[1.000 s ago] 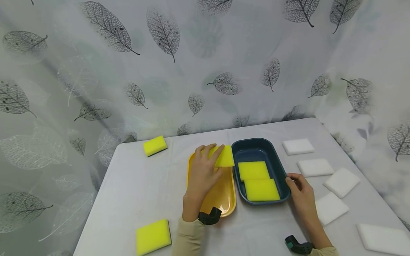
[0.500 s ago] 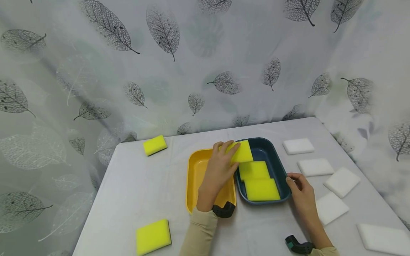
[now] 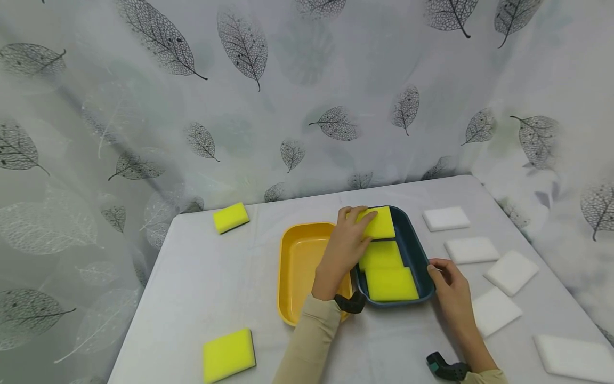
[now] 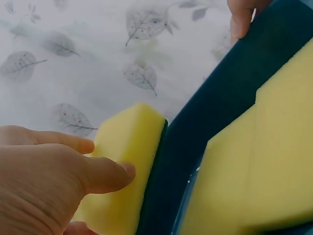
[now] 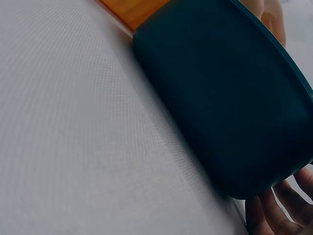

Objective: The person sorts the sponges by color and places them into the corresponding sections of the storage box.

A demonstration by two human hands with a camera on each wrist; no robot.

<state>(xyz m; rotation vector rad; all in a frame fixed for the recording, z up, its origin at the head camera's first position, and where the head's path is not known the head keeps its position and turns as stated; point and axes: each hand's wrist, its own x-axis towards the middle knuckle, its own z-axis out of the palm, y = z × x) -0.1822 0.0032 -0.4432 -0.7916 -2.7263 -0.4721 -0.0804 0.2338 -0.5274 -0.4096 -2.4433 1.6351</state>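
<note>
The left hand pinches a yellow rectangular foam sponge with a dark scouring underside between thumb and curled fingers, holding it over the far end of the dark blue oval plastic tray, where two more yellow sponges lie flat side by side. The right hand rests against the blue tray's near right rim, fingers loosely bent on its outer wall, gripping nothing else. Just left, touching the blue tray, sits a yellow oval plastic tray on the white cloth-covered table.
</note>
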